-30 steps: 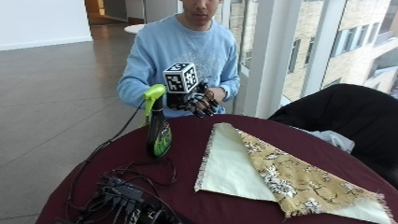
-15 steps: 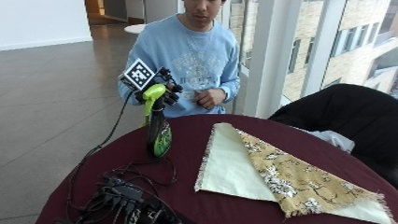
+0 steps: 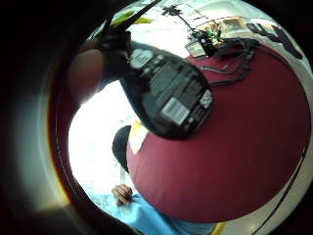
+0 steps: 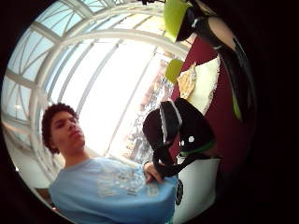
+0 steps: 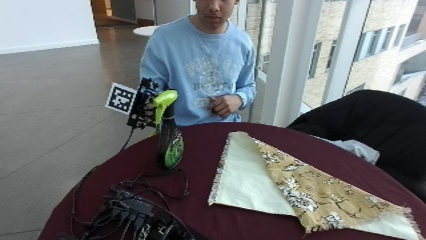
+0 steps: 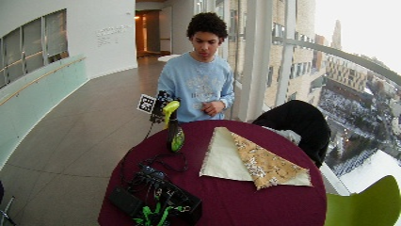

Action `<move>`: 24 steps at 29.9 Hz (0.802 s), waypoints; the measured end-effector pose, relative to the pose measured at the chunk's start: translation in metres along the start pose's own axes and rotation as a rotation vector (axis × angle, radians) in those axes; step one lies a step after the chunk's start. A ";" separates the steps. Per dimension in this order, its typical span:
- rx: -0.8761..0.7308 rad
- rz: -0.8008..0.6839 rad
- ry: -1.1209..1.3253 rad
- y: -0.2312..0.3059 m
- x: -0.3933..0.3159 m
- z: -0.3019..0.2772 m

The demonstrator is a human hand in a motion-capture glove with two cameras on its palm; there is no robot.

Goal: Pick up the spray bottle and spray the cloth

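On the round maroon table (image 5: 219,220) the spray bottle (image 5: 170,142) stood upright at about 10 o'clock from the table's middle, dark body with a lime-green label and a lime-green trigger head (image 5: 164,98). Gloved right hand (image 5: 145,102) was right up at that head, on the side away from the cloth, touching or nearly so. Honestly couldn't tell whether the fingers were curled round the neck or just resting beside it; the glove hid most of that. The little-finger palm view had the bottle's black back label (image 3: 171,98) filling a lot of the shot, so the palm was close to it.

Cloth (image 5: 299,187) lay flat at around 3 o'clock from the bottle, well apart from it: pale cream side up, with a yellow floral side folded over on top. Bare left hand (image 5: 223,105) was loosely curled against the person's chest, holding nothing. A tangle of black cables and boxes (image 5: 136,212) sat at the table's near edge, about 6 o'clock from the bottle.
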State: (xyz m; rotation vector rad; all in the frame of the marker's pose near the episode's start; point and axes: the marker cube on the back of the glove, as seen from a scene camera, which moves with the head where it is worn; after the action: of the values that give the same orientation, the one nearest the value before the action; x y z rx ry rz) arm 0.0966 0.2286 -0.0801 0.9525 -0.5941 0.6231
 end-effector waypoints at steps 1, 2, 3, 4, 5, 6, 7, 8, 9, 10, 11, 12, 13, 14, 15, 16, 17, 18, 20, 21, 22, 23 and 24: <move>0.019 0.018 -0.008 -0.005 0.004 0.001; 0.034 0.039 -0.014 -0.011 0.009 0.002; 0.045 0.060 -0.017 -0.017 0.013 0.004; 0.052 0.079 -0.018 -0.023 0.018 0.007; 0.055 0.095 -0.018 -0.028 0.022 0.010; 0.056 0.108 -0.018 -0.032 0.026 0.012; 0.055 0.119 -0.018 -0.035 0.029 0.015; 0.054 0.129 -0.018 -0.037 0.032 0.018; 0.054 0.140 -0.019 -0.040 0.035 0.021; 0.055 0.150 -0.020 -0.044 0.037 0.024; 0.056 0.158 -0.023 -0.046 0.039 0.028; 0.060 0.162 -0.026 -0.048 0.041 0.031; 0.063 0.163 -0.028 -0.049 0.042 0.033; 0.067 0.163 -0.028 -0.049 0.044 0.035; 0.073 0.164 -0.026 -0.048 0.045 0.036; 0.080 0.164 -0.023 -0.049 0.046 0.038; 0.090 0.164 -0.020 -0.050 0.047 0.039; 0.103 0.163 -0.018 -0.052 0.047 0.041; 0.127 0.160 -0.015 -0.056 0.047 0.044; 0.134 0.160 -0.014 -0.057 0.047 0.045; 0.137 0.160 -0.013 -0.057 0.048 0.046; 0.138 0.161 -0.013 -0.058 0.048 0.047; 0.137 0.162 -0.014 -0.058 0.048 0.048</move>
State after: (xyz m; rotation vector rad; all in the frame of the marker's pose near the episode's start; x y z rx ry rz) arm 0.1613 0.1721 -0.0568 1.0444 -0.6512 0.8108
